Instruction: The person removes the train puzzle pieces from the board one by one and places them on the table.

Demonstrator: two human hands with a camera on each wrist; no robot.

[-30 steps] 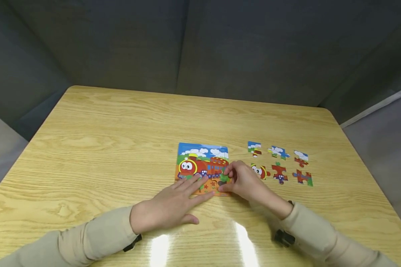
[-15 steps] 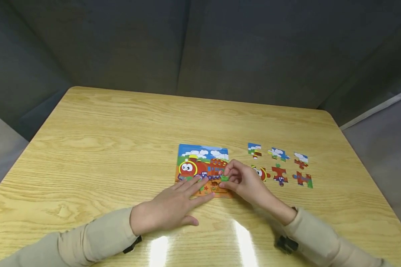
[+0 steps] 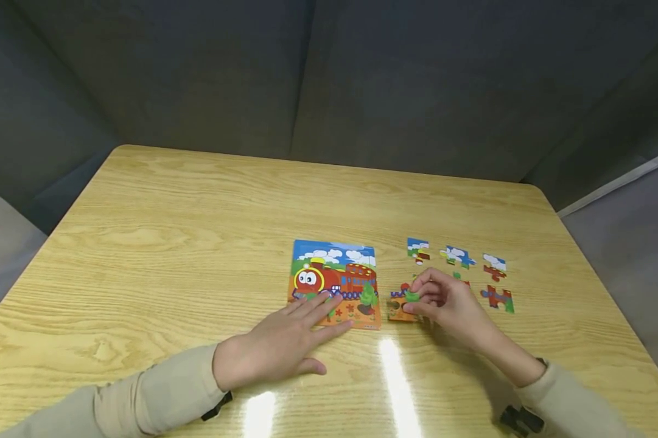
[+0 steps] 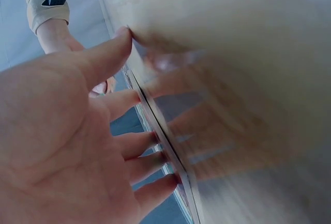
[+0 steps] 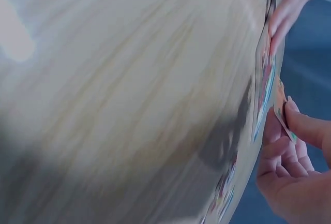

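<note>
A flat puzzle board [image 3: 356, 277] printed with a red train under a blue sky lies on the table. My left hand [image 3: 279, 344] rests with spread fingers over its lower left part; in the left wrist view the fingertips [image 4: 168, 180] touch the board along its edge. Just right of the board, my right hand [image 3: 455, 304] pinches a jigsaw piece [image 3: 398, 311] between thumb and fingers. Orange ground, a green patch and some wheels show on this piece. Tilted, it stands off the tabletop in the right wrist view, and the fingers hide its right side.
Loose jigsaw pieces lie in rows to the right: a sky piece [image 3: 418, 248], a cloud piece [image 3: 458, 255], a cloud-and-red piece [image 3: 495, 266] and a red-and-green piece [image 3: 497, 298]. My right hand covers others. Dark panels [image 3: 301, 79] stand behind the wooden table [image 3: 170, 231].
My right hand has carried the jigsaw piece rightward off the board's lower right corner, uncovering the printed tree there. It now overlaps some loose pieces. My left hand has stayed in place.
</note>
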